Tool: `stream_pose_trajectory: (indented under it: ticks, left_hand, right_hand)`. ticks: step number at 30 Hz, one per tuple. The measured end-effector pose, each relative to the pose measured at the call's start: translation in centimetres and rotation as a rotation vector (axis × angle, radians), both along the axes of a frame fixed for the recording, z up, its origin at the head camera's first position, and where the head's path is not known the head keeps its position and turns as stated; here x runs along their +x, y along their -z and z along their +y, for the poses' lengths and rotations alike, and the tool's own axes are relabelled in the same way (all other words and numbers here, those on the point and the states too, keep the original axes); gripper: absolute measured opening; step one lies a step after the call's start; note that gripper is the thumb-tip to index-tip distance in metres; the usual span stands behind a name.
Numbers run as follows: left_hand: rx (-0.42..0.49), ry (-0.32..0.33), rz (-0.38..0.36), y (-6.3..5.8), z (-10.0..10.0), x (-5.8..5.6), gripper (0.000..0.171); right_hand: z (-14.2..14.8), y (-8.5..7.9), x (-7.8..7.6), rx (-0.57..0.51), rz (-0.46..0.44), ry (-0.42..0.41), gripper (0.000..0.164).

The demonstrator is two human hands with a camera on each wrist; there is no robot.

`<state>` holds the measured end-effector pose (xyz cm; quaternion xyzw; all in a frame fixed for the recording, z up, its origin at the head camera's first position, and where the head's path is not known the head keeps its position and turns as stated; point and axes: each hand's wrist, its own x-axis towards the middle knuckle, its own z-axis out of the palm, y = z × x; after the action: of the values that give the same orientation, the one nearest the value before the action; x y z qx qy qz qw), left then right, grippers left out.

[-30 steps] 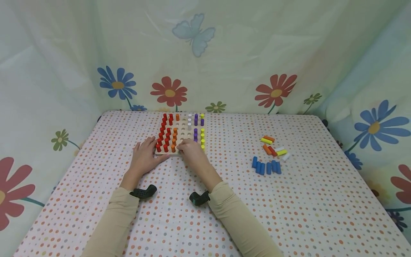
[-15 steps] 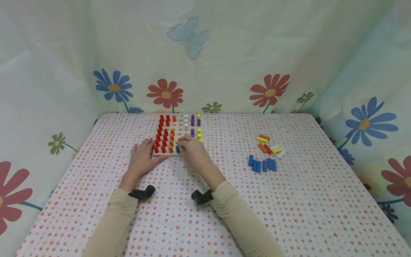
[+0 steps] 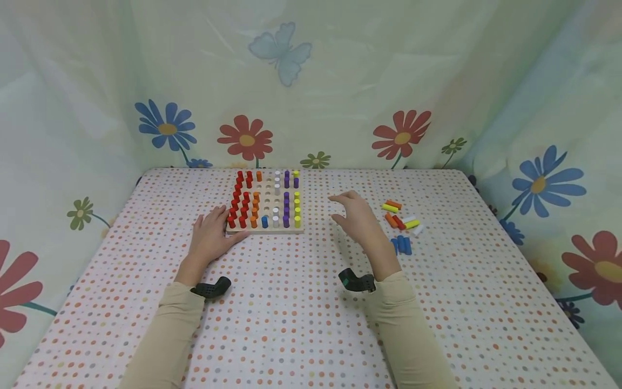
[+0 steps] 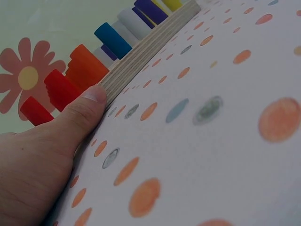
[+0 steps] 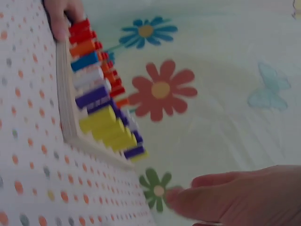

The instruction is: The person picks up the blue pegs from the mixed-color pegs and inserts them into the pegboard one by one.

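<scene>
A wooden pegboard (image 3: pixel 286 230) stands at the table's back left, with coloured pegs upright in its holes. My left hand (image 3: pixel 210 235) rests at its front left corner, the fingers spread along the left side. In the left wrist view the thumb (image 4: pixel 84 110) touches the board's front edge. A single blue peg (image 3: pixel 264 222) is in the front row, between an orange peg (image 3: pixel 254 222) and a white peg (image 3: pixel 275 222). My right hand (image 3: pixel 362 219) is in the air right of the board, thumb and fingers apart and nothing between them.
Loose blue pegs (image 3: pixel 401 245) lie on the table beyond the right wrist, partly hidden by the arm. Behind them is a loose group of orange, red, white and yellow pegs (image 3: pixel 411 223). A flowered curtain (image 3: pixel 340 81) hangs behind the table.
My right hand has left the board and moved right towards the loose pegs. The blue peg in the front row has come into view. My left hand stays at the board's corner.
</scene>
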<state>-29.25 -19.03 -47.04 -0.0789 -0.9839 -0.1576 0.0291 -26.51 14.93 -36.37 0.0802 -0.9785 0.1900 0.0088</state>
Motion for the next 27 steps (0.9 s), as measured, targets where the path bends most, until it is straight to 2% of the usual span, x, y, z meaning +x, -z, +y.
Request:
stream_pose_trajectory:
  ticks: [4, 14, 18, 27]
  left_hand:
    - [-0.007, 0.003, 0.01, 0.0, -0.2, 0.0, 0.105]
    - [0.002, 0.008, 0.0, -0.2, 0.0, 0.0, 0.104]
    - [0.0, 0.003, -0.006, -0.2, 0.0, 0.0, 0.105]
    - [0.01, -0.006, -0.029, -0.3, 0.0, 0.1, 0.104]
  right_hand:
    - [2.0, 0.5, -0.3, 0.046, -0.089, 0.021, 0.056]
    - [5.8, 1.2, -0.2, 0.082, -0.269, 0.001, 0.056]
    - [6.8, 1.4, -0.2, 0.12, -0.33, -0.007, 0.059]
    - [8.0, 2.1, -0.4, 0.089, -0.496, 0.011, 0.057]
